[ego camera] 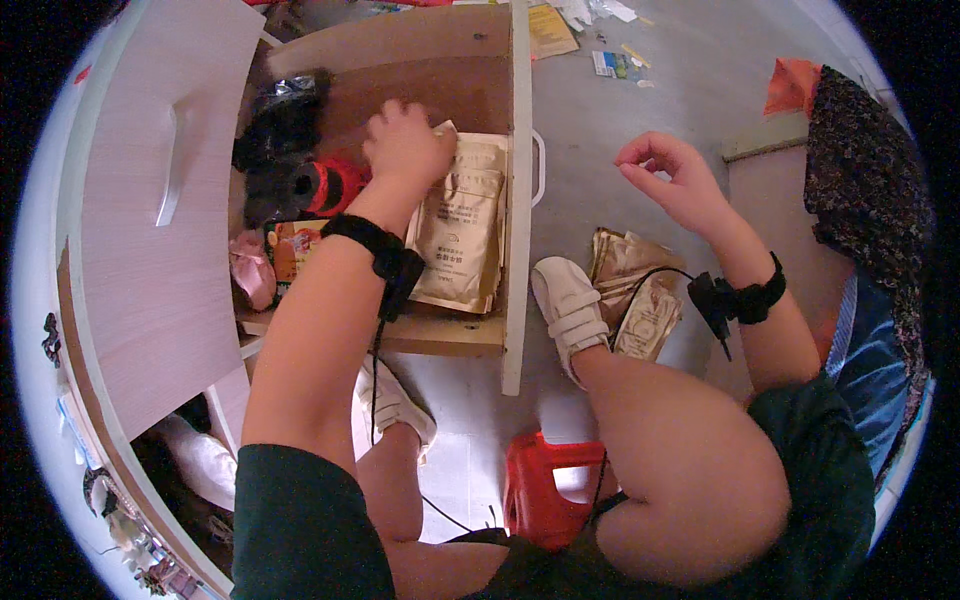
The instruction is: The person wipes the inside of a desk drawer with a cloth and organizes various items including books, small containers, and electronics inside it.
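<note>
In the open drawer (427, 341), my left hand (409, 146) is at the far end of a stack of flat gold foil sachets (457, 240). Its fingers are spread and its thumb lies against a sachet's corner. The palm hides what is beneath it. My right hand (664, 176) hovers above the floor, right of the drawer front. Its thumb and fingertips come together with nothing visible between them. Below it, more gold sachets (637, 285) lie in a loose pile on the floor, next to my white shoe (570, 311).
Left in the drawer are black plastic bags (281, 127), a red and black roll-like item (330, 184), a printed box (292, 251) and a pink cloth item (251, 270). A red plastic stool (551, 487) stands below. Dark patterned fabric (862, 165) hangs at right. Packaging scraps (615, 64) litter the floor.
</note>
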`<state>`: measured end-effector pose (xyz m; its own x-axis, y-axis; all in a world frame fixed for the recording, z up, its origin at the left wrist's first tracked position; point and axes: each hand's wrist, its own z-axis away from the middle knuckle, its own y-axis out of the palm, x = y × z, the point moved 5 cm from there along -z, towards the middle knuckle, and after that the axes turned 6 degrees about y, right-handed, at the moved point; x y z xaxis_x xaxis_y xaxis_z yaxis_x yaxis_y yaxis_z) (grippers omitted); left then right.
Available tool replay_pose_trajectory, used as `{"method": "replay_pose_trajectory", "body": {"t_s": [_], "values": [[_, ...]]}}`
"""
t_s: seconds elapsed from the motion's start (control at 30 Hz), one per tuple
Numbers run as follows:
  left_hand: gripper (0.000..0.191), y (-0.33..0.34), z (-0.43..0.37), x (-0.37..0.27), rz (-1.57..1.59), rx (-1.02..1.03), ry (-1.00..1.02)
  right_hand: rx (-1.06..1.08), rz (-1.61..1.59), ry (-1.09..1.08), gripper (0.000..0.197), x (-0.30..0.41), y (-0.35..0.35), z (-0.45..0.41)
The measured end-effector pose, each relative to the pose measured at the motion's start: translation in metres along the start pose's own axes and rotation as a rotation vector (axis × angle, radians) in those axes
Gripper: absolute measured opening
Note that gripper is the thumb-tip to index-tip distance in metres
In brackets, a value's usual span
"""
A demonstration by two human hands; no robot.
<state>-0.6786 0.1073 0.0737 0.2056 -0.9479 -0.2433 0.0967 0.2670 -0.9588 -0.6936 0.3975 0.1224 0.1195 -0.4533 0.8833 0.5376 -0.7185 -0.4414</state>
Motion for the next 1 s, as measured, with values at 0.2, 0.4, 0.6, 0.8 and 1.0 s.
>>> {"method": "replay_pose_trajectory", "body": {"t_s": [0.2, 0.4, 0.6, 0.8, 1.0], "values": [[0.058, 0.005, 0.004, 0.021, -0.036, 0.138, -0.314, 0.030, 0.100, -0.030, 0.011, -0.002, 0.007, 0.009], [0.048, 0.013, -0.009, -0.001, 0.261, 0.007, 0.224, 0.060, 0.002, 0.020, 0.011, -0.005, 0.019, 0.015], [0.033, 0.004, 0.007, -0.017, -0.142, -0.109, 0.421, 0.105, 0.090, 0.000, 0.013, -0.004, 0.026, 0.018], [0.026, 0.013, 0.012, -0.010, -0.125, 0.362, 0.154, 0.112, 0.131, -0.066, 0.013, 0.005, 0.031, 0.015], [0.037, 0.010, 0.015, 0.027, -0.264, 0.072, 0.015, 0.192, 0.167, -0.073, 0.012, 0.006, 0.038, 0.017]]}}
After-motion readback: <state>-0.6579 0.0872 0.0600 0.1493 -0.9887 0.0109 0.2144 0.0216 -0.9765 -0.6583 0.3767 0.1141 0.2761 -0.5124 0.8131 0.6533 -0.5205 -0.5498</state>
